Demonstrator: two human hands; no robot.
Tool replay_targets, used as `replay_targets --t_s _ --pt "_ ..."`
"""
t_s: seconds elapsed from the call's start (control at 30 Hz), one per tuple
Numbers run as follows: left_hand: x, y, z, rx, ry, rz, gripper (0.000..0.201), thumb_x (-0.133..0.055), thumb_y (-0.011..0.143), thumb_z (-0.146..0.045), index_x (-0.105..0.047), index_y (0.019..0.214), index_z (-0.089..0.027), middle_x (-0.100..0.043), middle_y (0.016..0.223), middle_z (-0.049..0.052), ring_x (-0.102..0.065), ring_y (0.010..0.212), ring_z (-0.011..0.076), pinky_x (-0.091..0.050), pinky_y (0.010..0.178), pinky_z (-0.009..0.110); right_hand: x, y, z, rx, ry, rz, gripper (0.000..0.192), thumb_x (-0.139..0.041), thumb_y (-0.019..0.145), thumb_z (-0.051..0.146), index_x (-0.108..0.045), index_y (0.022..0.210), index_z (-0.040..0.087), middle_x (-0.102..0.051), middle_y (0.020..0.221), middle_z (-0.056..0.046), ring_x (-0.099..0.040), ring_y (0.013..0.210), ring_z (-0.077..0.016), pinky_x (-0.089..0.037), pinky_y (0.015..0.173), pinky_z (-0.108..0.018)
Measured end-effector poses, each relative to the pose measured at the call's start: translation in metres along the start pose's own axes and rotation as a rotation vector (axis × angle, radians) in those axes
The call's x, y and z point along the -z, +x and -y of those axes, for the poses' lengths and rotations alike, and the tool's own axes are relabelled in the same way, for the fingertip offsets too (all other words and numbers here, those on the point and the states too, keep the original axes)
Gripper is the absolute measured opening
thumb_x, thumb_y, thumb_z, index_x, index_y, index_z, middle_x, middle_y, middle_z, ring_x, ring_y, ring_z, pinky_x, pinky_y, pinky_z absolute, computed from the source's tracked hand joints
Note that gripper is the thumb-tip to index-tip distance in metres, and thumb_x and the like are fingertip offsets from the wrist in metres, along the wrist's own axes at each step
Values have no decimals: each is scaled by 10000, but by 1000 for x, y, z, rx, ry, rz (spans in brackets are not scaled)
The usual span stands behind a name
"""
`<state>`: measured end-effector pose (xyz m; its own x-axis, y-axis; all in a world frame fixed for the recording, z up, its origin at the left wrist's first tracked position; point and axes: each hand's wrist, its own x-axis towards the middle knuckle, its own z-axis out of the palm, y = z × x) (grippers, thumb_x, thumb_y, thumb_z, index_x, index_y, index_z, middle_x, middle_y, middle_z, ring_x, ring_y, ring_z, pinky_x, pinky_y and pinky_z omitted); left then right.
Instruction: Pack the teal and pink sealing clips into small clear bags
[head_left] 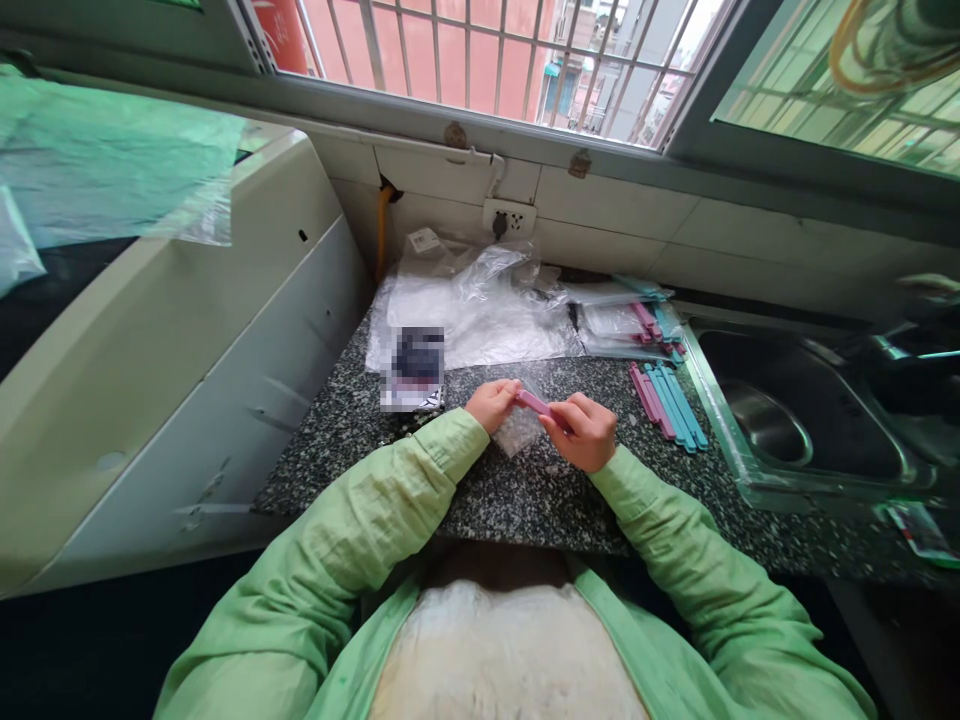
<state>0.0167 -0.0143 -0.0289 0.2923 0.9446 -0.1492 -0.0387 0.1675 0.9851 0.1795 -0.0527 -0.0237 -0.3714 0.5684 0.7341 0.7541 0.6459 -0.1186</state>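
Over the speckled counter, both hands are closed on one slim pink plastic bag clip. My left hand pinches its left end, and my right hand grips the other end with the fingers curled. Between and below the hands is a small clear plastic bag; whether the fingers also hold it, I cannot tell. Right of my right hand lie loose pink clips and teal clips, side by side. Behind those are clear packets with more pink and teal clips.
Large clear plastic bags spread over the back of the granite counter. A pixelated dark item lies front left of them. A metal sink borders the right, a white appliance side the left. A socket sits on the tiled wall.
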Motion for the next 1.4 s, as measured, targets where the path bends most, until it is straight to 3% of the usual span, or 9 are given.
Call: replay_targets --t_s 0.43,1.03,1.4 --pt "4 6 11 -129 132 -57 436 -435 692 -566 -443 523 -165 -281 394 -71 -256 407 65 -189 415 215 6 4 -3 -12 18 -57 108 -586 732 262 -610 744 158 -516 555 5 -428 478 -67 -338 473 -196" --pt "7 3 -2 -76 32 -183 391 -492 711 -482 -486 512 -145 -298 368 -71 -258 369 52 -184 393 205 15 8 -9 -70 84 -130 33 -552 742 207 -547 761 180 -549 555 9 -461 478 -78 -373 458 -208" --pt "8 7 4 -70 -62 -219 406 -476 716 -505 -484 528 -145 -281 367 -79 -249 354 44 -181 384 200 19 4 -13 -160 129 -162 35 -534 741 203 -522 764 179 -561 610 1 -456 451 -70 -395 439 -208"
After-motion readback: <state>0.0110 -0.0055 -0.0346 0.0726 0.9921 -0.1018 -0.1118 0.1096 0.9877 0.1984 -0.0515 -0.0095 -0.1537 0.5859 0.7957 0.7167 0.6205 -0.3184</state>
